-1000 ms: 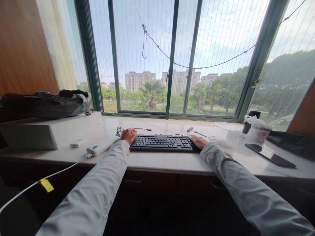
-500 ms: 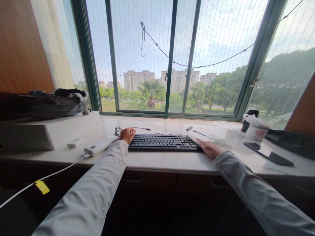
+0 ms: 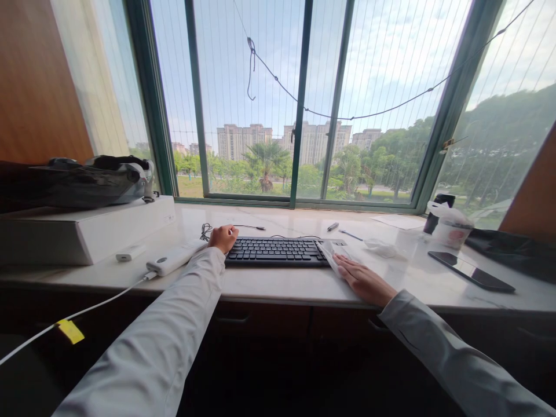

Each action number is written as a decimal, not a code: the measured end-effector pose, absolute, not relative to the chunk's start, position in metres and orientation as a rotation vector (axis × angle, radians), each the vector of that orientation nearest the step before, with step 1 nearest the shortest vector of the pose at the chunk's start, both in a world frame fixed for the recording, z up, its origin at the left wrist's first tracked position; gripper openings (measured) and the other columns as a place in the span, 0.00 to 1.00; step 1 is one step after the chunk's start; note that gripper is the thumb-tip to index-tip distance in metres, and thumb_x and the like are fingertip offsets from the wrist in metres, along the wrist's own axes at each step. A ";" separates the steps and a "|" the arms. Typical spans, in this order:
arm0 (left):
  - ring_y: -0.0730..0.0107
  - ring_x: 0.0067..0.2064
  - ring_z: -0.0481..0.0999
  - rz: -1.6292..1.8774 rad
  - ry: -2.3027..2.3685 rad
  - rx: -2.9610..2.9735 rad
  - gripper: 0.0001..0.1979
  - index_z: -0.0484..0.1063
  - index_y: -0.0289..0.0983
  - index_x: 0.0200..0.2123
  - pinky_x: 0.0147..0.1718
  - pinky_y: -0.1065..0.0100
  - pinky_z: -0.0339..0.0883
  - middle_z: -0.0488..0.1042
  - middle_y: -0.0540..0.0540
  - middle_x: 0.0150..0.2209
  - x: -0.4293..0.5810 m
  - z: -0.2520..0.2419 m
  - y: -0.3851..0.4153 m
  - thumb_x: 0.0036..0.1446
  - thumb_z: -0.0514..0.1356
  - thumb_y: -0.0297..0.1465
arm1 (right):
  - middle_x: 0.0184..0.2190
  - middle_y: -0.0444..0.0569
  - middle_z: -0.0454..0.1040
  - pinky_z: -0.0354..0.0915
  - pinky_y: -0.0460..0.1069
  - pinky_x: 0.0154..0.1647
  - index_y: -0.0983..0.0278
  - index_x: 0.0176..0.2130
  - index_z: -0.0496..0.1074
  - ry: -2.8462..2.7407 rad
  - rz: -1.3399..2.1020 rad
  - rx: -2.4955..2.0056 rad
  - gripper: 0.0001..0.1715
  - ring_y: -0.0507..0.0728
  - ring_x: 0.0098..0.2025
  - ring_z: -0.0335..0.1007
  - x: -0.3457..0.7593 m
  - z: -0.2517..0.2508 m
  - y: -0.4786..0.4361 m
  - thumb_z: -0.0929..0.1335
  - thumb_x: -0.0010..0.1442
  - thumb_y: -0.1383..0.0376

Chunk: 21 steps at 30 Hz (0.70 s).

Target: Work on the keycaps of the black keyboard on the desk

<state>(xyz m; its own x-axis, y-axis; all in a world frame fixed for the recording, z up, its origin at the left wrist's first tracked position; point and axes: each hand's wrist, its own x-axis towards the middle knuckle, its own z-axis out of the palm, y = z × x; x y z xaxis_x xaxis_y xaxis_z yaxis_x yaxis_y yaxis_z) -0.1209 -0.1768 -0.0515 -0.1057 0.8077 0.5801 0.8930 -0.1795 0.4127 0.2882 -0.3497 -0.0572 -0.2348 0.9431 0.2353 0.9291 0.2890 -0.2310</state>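
Observation:
A black keyboard lies on the pale stone window ledge. My left hand is curled closed at the keyboard's left end and grips its edge. A white wipe covers the keyboard's right end. My right hand lies flat, fingers stretched out, on the near part of that wipe at the keyboard's front right corner. Both arms are in light grey sleeves. The keyboard's thin black cable is bunched behind my left hand.
A white power bank with a white cable lies left of the keyboard, beside a white box with a dark bag on top. To the right are a crumpled tissue, a phone, a bagged cup and a pen.
My right hand has slid from the keyboard's right end toward me and to the ledge's front, dragging the white wipe with it. My left hand has stayed at the keyboard's left end.

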 end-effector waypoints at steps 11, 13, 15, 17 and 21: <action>0.62 0.34 0.74 -1.146 -1.933 -2.035 0.16 0.77 0.40 0.29 0.35 0.67 0.61 0.77 0.46 0.28 -0.122 -0.052 -0.176 0.52 0.50 0.39 | 0.66 0.58 0.51 0.42 0.55 0.68 0.74 0.64 0.55 -2.289 0.069 -1.813 0.36 0.59 0.68 0.43 0.276 -0.051 -0.271 0.49 0.67 0.56; 0.62 0.35 0.74 -1.149 -1.924 -2.035 0.17 0.77 0.40 0.29 0.35 0.68 0.61 0.77 0.46 0.28 -0.122 -0.052 -0.176 0.52 0.50 0.39 | 0.65 0.61 0.52 0.44 0.55 0.68 0.77 0.64 0.55 -2.279 0.073 -1.853 0.36 0.60 0.67 0.44 0.275 -0.048 -0.253 0.49 0.67 0.57; 0.63 0.35 0.74 -1.154 -1.915 -2.036 0.17 0.78 0.40 0.29 0.35 0.68 0.61 0.77 0.46 0.28 -0.123 -0.054 -0.174 0.53 0.50 0.38 | 0.64 0.63 0.53 0.45 0.56 0.67 0.79 0.63 0.56 -2.267 0.072 -1.890 0.35 0.61 0.67 0.46 0.273 -0.046 -0.237 0.49 0.67 0.58; 0.63 0.36 0.74 -1.156 -1.914 -2.035 0.17 0.78 0.40 0.30 0.36 0.68 0.61 0.77 0.46 0.28 -0.124 -0.055 -0.172 0.53 0.50 0.38 | 0.64 0.64 0.54 0.47 0.57 0.67 0.77 0.63 0.58 -2.259 0.066 -1.909 0.34 0.62 0.66 0.47 0.272 -0.044 -0.227 0.50 0.67 0.59; 0.62 0.36 0.74 -1.155 -1.930 -2.016 0.17 0.78 0.40 0.30 0.36 0.68 0.61 0.78 0.46 0.29 -0.125 -0.057 -0.169 0.53 0.50 0.39 | 0.63 0.63 0.57 0.48 0.58 0.66 0.74 0.63 0.59 -2.277 0.042 -1.876 0.34 0.62 0.66 0.49 0.273 -0.044 -0.221 0.49 0.67 0.58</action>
